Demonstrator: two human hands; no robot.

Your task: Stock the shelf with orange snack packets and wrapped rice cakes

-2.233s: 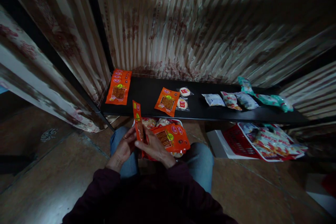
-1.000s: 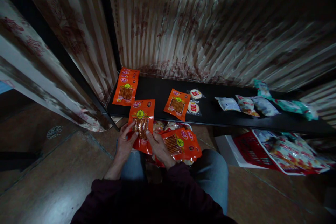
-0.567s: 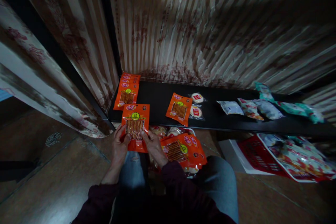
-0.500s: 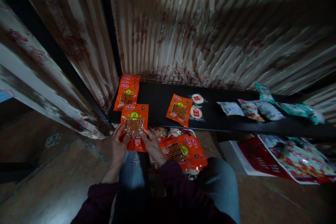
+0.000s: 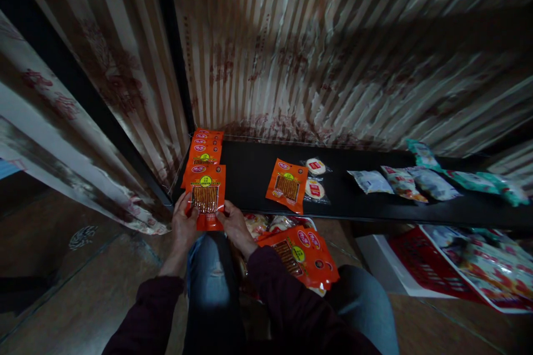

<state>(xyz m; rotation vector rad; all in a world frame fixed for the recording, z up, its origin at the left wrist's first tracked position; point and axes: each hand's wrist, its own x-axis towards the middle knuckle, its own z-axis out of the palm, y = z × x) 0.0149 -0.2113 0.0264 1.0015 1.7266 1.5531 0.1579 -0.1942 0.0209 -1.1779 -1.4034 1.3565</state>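
Both my hands hold one orange snack packet (image 5: 205, 194) by its lower edge, face up, at the left front of the black shelf (image 5: 250, 177). My left hand (image 5: 184, 223) pinches its left side and my right hand (image 5: 233, 226) pinches its right side. The packet overlaps the near end of a row of several like orange packets (image 5: 205, 150) lying at the shelf's left end. More orange packets (image 5: 302, 252) rest in a container on my lap, with paler packets (image 5: 266, 223) behind them.
On the shelf lie another orange packet (image 5: 287, 184), two round cakes in clear wrap (image 5: 315, 177), grey and white packets (image 5: 400, 182) and green ones (image 5: 470, 177). A red printed bag (image 5: 453, 258) lies on the floor at right. Striped curtains (image 5: 316, 50) hang behind and at left.
The packet was turned from edge-on to face up, then carried forward and left from above my lap onto the near end of the orange row. My view shifted left.
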